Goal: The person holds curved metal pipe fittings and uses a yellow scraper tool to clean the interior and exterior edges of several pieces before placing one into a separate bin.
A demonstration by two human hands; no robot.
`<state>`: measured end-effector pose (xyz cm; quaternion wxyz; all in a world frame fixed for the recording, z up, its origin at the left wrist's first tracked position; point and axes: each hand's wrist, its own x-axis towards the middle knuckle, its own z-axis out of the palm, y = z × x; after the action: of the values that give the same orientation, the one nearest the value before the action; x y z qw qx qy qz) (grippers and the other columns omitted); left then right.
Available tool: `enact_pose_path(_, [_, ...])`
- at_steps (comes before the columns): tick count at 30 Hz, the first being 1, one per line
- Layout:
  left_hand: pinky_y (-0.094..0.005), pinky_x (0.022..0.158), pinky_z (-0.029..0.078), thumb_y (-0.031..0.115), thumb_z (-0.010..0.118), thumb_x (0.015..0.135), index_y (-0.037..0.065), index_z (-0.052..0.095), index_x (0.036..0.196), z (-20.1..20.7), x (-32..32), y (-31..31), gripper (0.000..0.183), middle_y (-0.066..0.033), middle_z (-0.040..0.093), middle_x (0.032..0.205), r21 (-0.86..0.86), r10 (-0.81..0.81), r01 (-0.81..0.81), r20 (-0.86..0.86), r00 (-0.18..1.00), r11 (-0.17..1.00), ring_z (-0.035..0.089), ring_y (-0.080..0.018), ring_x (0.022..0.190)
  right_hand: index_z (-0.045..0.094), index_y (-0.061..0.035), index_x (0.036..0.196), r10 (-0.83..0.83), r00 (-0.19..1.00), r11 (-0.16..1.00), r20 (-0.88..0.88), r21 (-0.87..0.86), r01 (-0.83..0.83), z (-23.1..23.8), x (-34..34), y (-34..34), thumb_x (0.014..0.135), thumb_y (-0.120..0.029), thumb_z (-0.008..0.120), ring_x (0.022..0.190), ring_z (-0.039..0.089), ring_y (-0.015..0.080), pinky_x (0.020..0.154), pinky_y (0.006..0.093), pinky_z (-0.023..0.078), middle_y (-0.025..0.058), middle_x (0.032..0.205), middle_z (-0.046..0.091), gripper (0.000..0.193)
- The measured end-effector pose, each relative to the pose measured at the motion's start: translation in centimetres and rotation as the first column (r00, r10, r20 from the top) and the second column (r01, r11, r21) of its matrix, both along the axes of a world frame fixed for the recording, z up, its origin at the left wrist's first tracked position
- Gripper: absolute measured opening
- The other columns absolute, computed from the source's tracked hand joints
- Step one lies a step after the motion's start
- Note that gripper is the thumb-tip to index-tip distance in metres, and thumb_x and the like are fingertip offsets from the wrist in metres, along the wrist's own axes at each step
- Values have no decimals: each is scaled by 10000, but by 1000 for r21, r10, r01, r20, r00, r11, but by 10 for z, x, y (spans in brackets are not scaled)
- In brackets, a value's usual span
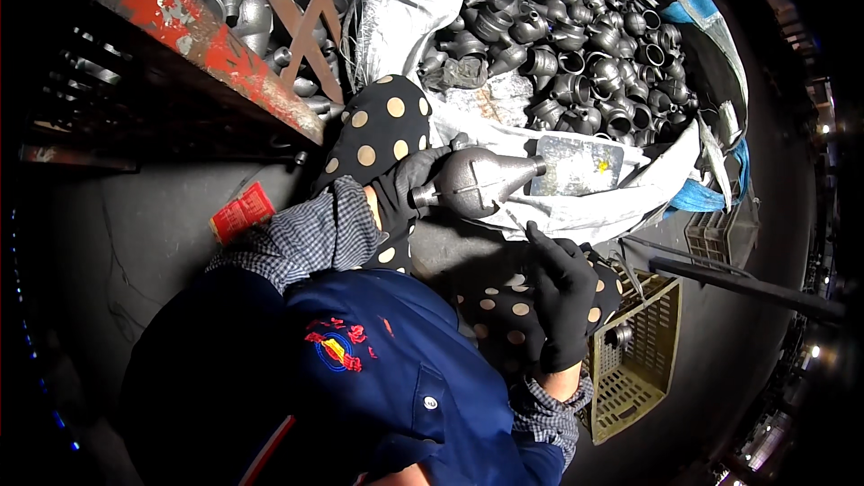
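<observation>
My left hand, in a dark glove, is closed around the narrow end of a grey metal bulb-shaped casting. The casting lies sideways over my lap, its tapered neck pointing right, with raised seams across its round body. My right hand, in a black glove, is just to the lower right of the casting and apart from it. Its fingers are bent toward the casting, and a thin dark line shows by the fingertips; what they hold, if anything, I cannot make out.
In front is a large white woven sack full of dark castings. A rusty red-painted metal frame bin with more castings stands at left. A yellow plastic crate sits at right beside a dark metal bar. A red packet lies left.
</observation>
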<state>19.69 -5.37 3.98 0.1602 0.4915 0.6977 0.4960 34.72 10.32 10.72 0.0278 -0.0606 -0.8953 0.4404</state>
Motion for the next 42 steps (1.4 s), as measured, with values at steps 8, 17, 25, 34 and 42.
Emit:
enact_pose_path(8, [-351,1038,417,258,668,717,-18,122,1455,-38,-32,18,959,-233,307,1439,35,-339,340,227,913,940,461,-291,1251,671,-78,1169,-3,999,997,47,-77,6,3,0,0,727,99,591,726,624,217,661,288,486,118,834,640,482])
enact_pose_path(17, [-383,1014,469,281,443,991,-44,278,1437,-58,-23,5,576,-199,412,1428,387,-384,112,755,531,915,511,-272,1242,647,-93,1221,48,996,992,72,-121,-39,1,-7,1,795,26,640,724,629,197,674,272,486,109,833,645,443])
enact_pose_path(25, [-335,914,496,194,518,946,-20,328,1429,-28,-16,-29,561,-177,494,1375,285,-325,-194,919,-225,939,581,-211,1152,491,-246,1392,168,985,980,-25,117,-164,-13,-27,-41,785,-120,717,702,629,280,653,367,507,108,804,630,659])
enact_pose_path(34, [-353,911,525,64,554,881,10,406,1391,-13,-13,-11,533,-165,569,1287,-5,116,-117,-75,990,993,630,-271,1076,474,-166,1411,65,986,998,-153,26,-62,-33,-13,-27,736,-16,669,697,623,277,636,365,504,118,825,635,718])
enact_pose_path(42, [-386,872,559,222,428,1000,-33,448,1282,-78,-12,-59,381,-150,624,1132,511,-509,-244,857,75,824,665,-244,946,399,-167,1459,5,1000,994,20,111,-7,-38,-13,-41,731,1,664,807,656,308,715,357,522,155,957,664,793])
